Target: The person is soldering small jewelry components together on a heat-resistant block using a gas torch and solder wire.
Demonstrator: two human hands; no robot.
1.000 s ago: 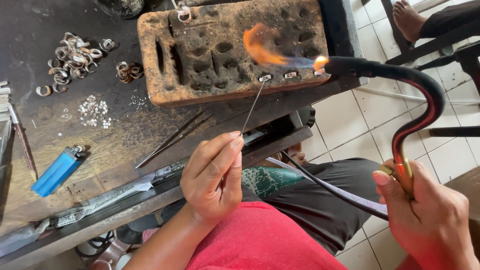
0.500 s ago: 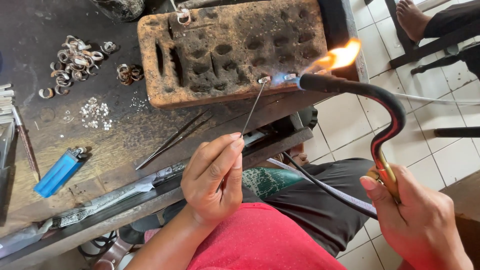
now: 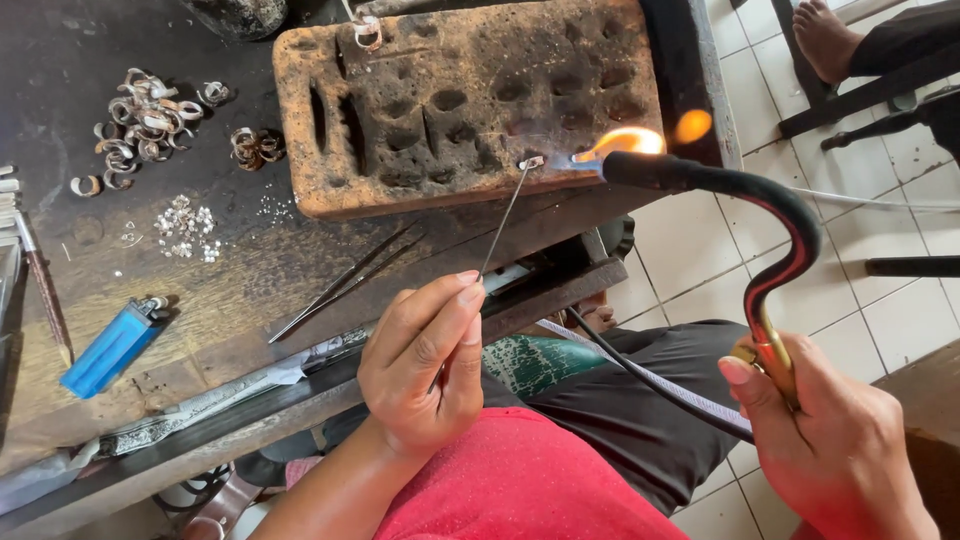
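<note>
My left hand (image 3: 425,365) pinches a thin metal rod (image 3: 505,218) whose tip touches a small silver piece (image 3: 530,162) on a pitted, charred soldering block (image 3: 465,100). My right hand (image 3: 835,445) grips the brass handle of a curved black torch (image 3: 770,235). The torch nozzle sits just right of the silver piece, with an orange flame (image 3: 630,140) at its tip over the block's front right edge.
On the dark workbench (image 3: 200,290) lie tweezers (image 3: 345,283), a blue lighter (image 3: 112,346), a heap of metal rings (image 3: 140,120), small shiny bits (image 3: 183,225) and a pencil-like tool (image 3: 42,295). Hoses (image 3: 640,375) cross my lap. Another person's bare foot (image 3: 825,35) rests on the tiled floor.
The torch nozzle has moved left along the block toward the silver piece, and the flame has shrunk. My left hand and the rod have stayed in place.
</note>
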